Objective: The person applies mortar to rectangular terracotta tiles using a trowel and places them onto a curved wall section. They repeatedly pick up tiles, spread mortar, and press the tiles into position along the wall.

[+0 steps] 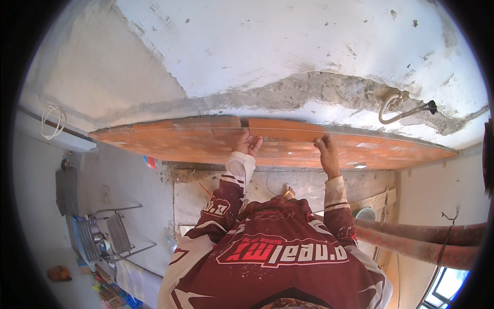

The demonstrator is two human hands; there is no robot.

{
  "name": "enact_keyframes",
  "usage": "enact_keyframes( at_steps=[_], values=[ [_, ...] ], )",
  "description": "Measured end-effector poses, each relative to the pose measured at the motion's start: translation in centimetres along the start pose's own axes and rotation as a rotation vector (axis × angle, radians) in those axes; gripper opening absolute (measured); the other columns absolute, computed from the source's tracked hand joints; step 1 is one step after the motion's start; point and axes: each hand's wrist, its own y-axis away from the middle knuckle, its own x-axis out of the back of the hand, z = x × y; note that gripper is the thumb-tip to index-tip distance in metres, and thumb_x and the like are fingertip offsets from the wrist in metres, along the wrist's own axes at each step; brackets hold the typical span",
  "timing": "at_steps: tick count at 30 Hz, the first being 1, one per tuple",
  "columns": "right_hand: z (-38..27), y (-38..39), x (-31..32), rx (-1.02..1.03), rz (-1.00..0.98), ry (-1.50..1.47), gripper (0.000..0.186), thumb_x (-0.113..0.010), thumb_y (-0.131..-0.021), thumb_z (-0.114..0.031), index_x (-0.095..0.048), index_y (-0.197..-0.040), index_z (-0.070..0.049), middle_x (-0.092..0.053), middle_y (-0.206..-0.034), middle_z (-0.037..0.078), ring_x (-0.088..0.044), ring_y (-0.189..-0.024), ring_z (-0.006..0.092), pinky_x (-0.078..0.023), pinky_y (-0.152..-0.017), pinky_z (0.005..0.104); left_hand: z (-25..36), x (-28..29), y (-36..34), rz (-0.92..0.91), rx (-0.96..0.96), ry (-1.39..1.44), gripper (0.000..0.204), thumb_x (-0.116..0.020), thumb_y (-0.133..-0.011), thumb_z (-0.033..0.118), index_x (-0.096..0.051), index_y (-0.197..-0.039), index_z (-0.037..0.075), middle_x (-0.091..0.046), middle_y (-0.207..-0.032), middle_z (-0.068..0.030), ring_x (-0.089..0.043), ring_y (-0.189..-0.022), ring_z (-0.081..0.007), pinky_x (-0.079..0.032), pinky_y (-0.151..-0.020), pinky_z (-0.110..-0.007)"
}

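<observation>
In front of me, a wall faced with orange brick-like tiles rises to an uneven top edge. One long orange tile lies in the top row, with a narrow dark gap between its left end and the neighbouring tile. My left hand has its fingers curled up against the left end of this tile. At the tile's right end, my right hand grips its lower edge with thumb and fingertips. A thin pale string runs along the top row, passing in front of the tile.
A bent conduit sticks out of the rough plaster above. Coiled white cable hangs at left. Thick reddish poles cross at right, near a bucket. A metal-framed rack stands lower left. Boards lie below me.
</observation>
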Motion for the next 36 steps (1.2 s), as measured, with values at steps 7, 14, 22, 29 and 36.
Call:
enact_keyframes(
  at_steps=[7,14,22,29,36],
  values=[
    [-2.4,0.9,3.0,-0.213,-0.142,-0.233,0.012,-0.059,-0.091,-0.008,-0.055,-0.102,-0.005,-0.06,-0.094,0.002,-0.057,-0.089,0.0121,-0.049,-0.085,0.0319,-2.1,0.0,1.7,-0.101,-0.057,-0.066,0.033,-0.069,-0.088,0.023,-0.053,-0.106,0.001,-0.059,-0.102,-0.0133,-0.062,-0.095,-0.025,-0.058,-0.083,-0.035],
    [-0.4,2.0,3.4,-0.335,-0.416,-0.057,0.016,-0.06,-0.087,0.001,-0.059,-0.101,-0.004,-0.061,-0.1,0.002,-0.059,-0.093,0.0117,-0.05,-0.082,0.0294,-4.5,8.0,5.1,0.136,0.184,0.083,0.036,-0.061,-0.092,0.029,-0.052,-0.111,-0.001,-0.056,-0.11,-0.017,-0.06,-0.1,-0.0316,-0.053,-0.092,-0.044],
    [3.3,5.1,-7.5,-0.005,-0.795,0.346,0.024,-0.058,-0.083,0.008,-0.062,-0.103,-0.002,-0.064,-0.107,0.012,-0.062,-0.096,0.0239,-0.05,-0.084,0.0331,-11.1,26.9,11.4,0.267,-0.021,0.334,0.024,-0.061,-0.09,0.013,-0.053,-0.098,-0.008,-0.062,-0.093,-0.0163,-0.067,-0.084,-0.0246,-0.062,-0.071,-0.031],
    [5.5,9.0,-19.9,0.232,-1.145,0.324,0.034,-0.057,-0.078,0.015,-0.063,-0.105,-0.005,-0.063,-0.112,0.013,-0.061,-0.1,0.0305,-0.051,-0.083,0.0353,-14.6,40.4,19.3,0.091,0.319,0.701,0.041,-0.064,-0.089,0.015,-0.048,-0.119,-0.008,-0.063,-0.102,-0.0179,-0.067,-0.079,-0.0207,-0.059,-0.063,-0.022],
    [19.8,20.3,-35.0,-0.171,-1.187,0.342,0.054,-0.058,-0.088,-0.004,-0.04,-0.138,-0.002,-0.056,-0.125,0.017,-0.057,-0.11,0.0278,-0.046,-0.093,0.0373,-9.7,49.2,23.9,0.229,-0.013,0.372,0.051,-0.063,-0.089,0.026,-0.047,-0.127,-0.005,-0.062,-0.109,-0.0138,-0.062,-0.096,-0.0207,-0.053,-0.079,-0.029]
  ],
)
